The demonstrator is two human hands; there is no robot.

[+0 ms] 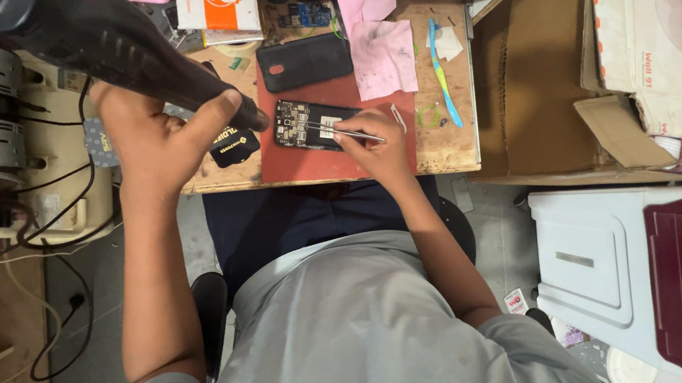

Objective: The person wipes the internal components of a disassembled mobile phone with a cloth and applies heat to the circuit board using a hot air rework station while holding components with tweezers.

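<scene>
The opened black phone with its exposed circuit board lies on a dark red rectangular mat on the wooden bench. The right hand rests on the phone and pinches thin metal tweezers over the board. The left hand is clamped around a black hot-air gun handle, its nozzle just left of the phone. Behind the phone lie a black back cover and a pink cloth. Further back-left stands a white and orange box. A small black yellow-lettered packet sits left of the phone. The bench edge runs just in front of the mat; a blue toothbrush lies right.
</scene>
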